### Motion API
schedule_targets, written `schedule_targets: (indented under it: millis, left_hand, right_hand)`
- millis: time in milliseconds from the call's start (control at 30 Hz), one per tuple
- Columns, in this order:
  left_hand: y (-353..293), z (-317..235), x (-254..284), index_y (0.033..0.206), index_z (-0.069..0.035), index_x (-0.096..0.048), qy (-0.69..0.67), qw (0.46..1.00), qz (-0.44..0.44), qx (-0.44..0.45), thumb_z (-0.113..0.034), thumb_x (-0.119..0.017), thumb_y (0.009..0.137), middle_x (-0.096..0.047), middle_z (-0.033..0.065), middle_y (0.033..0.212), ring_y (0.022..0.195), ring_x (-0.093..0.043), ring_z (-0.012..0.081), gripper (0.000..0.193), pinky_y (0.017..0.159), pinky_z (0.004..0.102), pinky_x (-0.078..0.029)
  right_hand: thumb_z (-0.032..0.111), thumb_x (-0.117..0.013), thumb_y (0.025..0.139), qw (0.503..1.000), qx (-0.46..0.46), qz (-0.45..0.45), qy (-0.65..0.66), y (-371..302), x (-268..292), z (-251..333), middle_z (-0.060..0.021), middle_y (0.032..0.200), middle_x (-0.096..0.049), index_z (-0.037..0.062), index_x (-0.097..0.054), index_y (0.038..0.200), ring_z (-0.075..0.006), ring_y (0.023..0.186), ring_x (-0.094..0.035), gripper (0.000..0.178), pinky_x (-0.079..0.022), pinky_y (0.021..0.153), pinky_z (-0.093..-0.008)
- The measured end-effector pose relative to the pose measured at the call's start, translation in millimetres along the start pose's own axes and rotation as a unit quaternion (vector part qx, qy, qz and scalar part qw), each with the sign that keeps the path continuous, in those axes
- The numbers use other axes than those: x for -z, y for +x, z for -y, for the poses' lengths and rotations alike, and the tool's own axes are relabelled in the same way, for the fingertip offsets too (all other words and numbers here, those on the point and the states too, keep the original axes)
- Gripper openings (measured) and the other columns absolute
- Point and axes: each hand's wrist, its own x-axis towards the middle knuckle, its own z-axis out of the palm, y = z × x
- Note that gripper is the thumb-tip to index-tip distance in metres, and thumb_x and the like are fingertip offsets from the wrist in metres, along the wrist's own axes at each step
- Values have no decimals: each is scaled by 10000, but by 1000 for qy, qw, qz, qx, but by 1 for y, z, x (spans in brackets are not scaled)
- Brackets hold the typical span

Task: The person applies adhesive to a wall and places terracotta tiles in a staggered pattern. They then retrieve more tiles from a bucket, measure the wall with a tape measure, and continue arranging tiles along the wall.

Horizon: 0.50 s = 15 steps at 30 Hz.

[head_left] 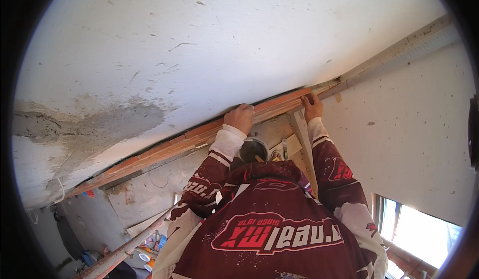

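A row of thin reddish clay bricks (164,146) runs along the foot of the white surface, rising from lower left to the right. My left hand (240,118) is closed over the row near its middle, fingers bent at the upper edge. Beyond it lies the right-end brick (280,101), its near face showing between my hands. My right hand (312,106) pinches this brick's far right end with thumb and fingertips. The left fingertips and the brick's back side are hidden. Both maroon sleeves have white cuffs.
A dark bucket (253,150) with a wooden-handled tool sits just below my hands. Grey mortar (124,122) coats part of the white wall (249,34). A long beam (399,49) extends up right. A scaffold pole (129,244) crosses lower left; a bright window (419,229) lies lower right.
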Motion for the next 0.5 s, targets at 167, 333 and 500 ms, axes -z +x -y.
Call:
schedule_targets:
  millis: [167, 333, 500]
  left_hand:
    - [0, -3, 1, 1016, -83, -681, 16, 1000, 8, -5, -205, -553, 903, -680, 87, 1019, 801, -675, 341, 210, 709, 453, -548]
    - [0, -1, 0, 1036, -74, -674, 40, 999, 1, -22, -208, -563, 902, -674, 83, 1010, 787, -681, 331, 219, 694, 440, -558]
    - [-2, -6, 3, 1027, -67, -679, 79, 997, -7, -27, -210, -580, 889, -671, 75, 1017, 770, -686, 319, 222, 672, 438, -564]
  right_hand:
    - [155, -694, 888, 999, 26, -15, -24, 6, -1, -15, -82, 981, -694, -27, -638, 1117, -158, 884, -634, 298, -500, 784, -290]
    - [173, -700, 882, 999, 18, 9, -34, 5, -1, -6, -89, 1003, -693, -25, -646, 1100, -163, 902, -634, 299, -497, 836, -306]
    - [234, -697, 870, 1000, -15, 11, -22, -1, -1, 9, -131, 1037, -690, -16, -657, 1080, -228, 965, -639, 329, -488, 868, -345]
